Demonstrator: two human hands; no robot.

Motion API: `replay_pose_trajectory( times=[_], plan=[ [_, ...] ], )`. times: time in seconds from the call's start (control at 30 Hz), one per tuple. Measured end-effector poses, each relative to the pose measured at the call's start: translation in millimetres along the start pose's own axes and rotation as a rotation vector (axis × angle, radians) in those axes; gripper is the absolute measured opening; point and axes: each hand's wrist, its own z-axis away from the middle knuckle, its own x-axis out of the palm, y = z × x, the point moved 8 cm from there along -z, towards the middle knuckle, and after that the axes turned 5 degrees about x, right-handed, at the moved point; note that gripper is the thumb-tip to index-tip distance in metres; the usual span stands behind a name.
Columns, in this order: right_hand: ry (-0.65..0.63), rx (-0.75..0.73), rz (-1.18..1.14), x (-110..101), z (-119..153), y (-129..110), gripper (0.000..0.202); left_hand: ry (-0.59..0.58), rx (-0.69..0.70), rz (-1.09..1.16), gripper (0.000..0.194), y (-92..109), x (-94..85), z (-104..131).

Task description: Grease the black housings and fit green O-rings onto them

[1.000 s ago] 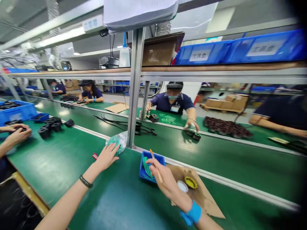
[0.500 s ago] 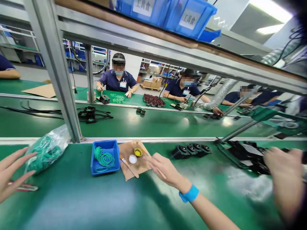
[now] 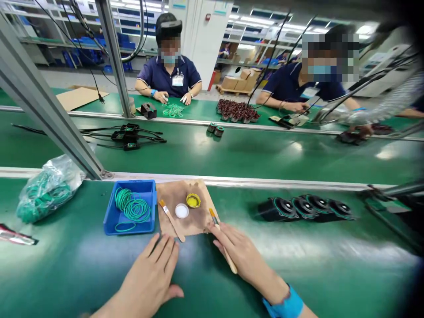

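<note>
My right hand [image 3: 240,251] is closed around a small paintbrush [image 3: 231,261], its bristles pointing up and away at the right edge of a stained cardboard sheet [image 3: 202,225]. My left hand [image 3: 150,269] reaches over the green bench, fingers stretched and holding nothing. Its fingertips are near a second brush [image 3: 172,222] lying on the cardboard. A yellow-rimmed pot [image 3: 193,201] with yellow contents stands beside a white round lid [image 3: 182,211]. To the left, green rubber rings [image 3: 132,206] lie in a blue tray [image 3: 130,230].
A clear bag of green rings [image 3: 48,190] and a red-handled cutter-like tool [image 3: 16,235] lie at left. Several black round-faced parts [image 3: 304,207] stand in a row at right. A metal post [image 3: 62,92] rises at left. Co-workers [image 3: 172,77] sit across the bench.
My left hand has come from the far left to below the cardboard. My right hand keeps the brush, now lower in view. The view has tilted; another hand at far right is gone.
</note>
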Motion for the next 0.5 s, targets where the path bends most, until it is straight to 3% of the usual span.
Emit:
replay_pose_trajectory(
  times=[0.13, 0.27, 0.37, 0.5],
  plan=[
    [-0.086, -0.042, -0.034, 6, -1, -4, 0.03, -0.026, -0.086, -0.069, 0.085, -11, 1.7, 11],
    [-0.232, -0.042, -0.045, 13, -6, -7, 0.039, 0.034, -0.12, -0.054, 0.076, -16, -1.5, 12],
    [-0.255, -0.053, -0.047, 16, -8, -10, 0.047, 0.15, -0.1, -0.02, 0.056, -16, -20.3, 11],
    [-0.122, -0.135, 0.02, 19, -3, -6, 0.06, 0.325, -0.128, 0.106, 0.033, -26, -56.4, 31]
  ],
)
